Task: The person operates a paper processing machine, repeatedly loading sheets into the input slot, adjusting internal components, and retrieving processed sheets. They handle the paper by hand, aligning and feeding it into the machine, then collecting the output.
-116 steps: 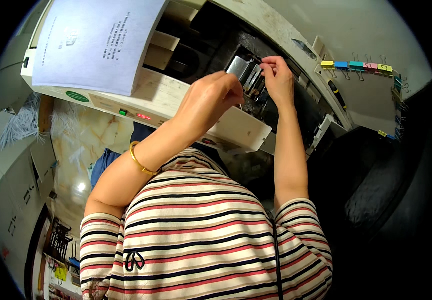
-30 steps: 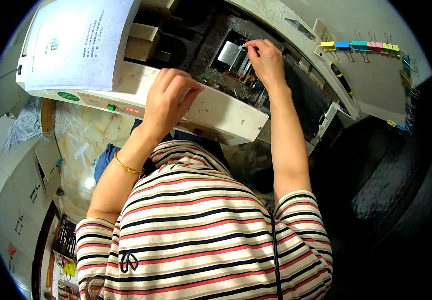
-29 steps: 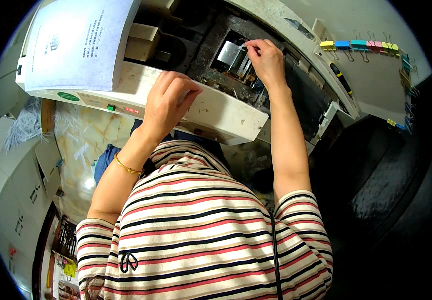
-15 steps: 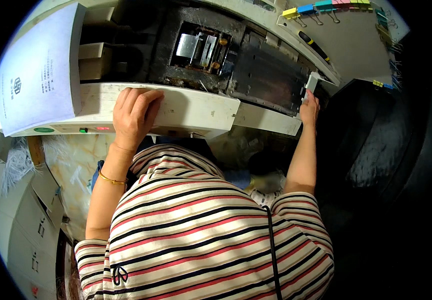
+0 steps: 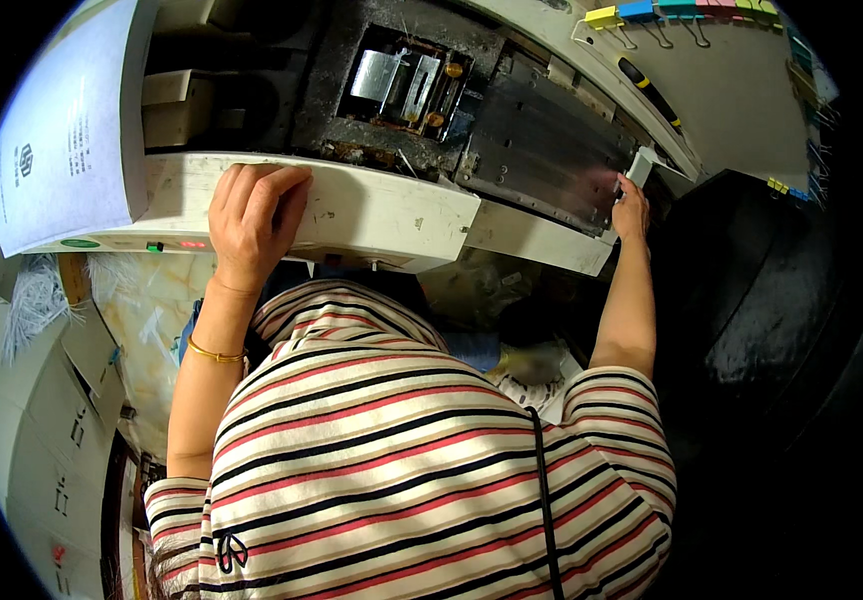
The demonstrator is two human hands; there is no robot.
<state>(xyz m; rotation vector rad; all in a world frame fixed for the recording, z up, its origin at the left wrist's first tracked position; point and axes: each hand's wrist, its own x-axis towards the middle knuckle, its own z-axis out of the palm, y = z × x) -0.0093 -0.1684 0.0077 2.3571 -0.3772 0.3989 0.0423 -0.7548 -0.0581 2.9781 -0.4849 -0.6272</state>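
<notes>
In front of me is a machine with a long white front panel (image 5: 372, 215). My left hand (image 5: 255, 215) rests on its top edge with the fingers curled in. Their undersides are hidden, and I see nothing held in them. At the right end of a dark metal plate (image 5: 547, 140), my right hand (image 5: 632, 210) has its fingers closed against a small white block (image 5: 642, 165). Left of the plate, a square opening shows a shiny metal roller (image 5: 377, 75) and brownish round parts.
A white stack of printed paper (image 5: 67, 130) lies at the machine's left end. A black-and-yellow cutter knife (image 5: 649, 90) and colourful binder clips (image 5: 637, 12) are at the far right. White cabinets (image 5: 37, 470) stand lower left; a black rounded shape (image 5: 762, 290) lies at right.
The whole view has shifted slightly. My left hand stays curled on the panel. My right hand remains at the white block, its fingers now turned a little more toward the metal plate.
</notes>
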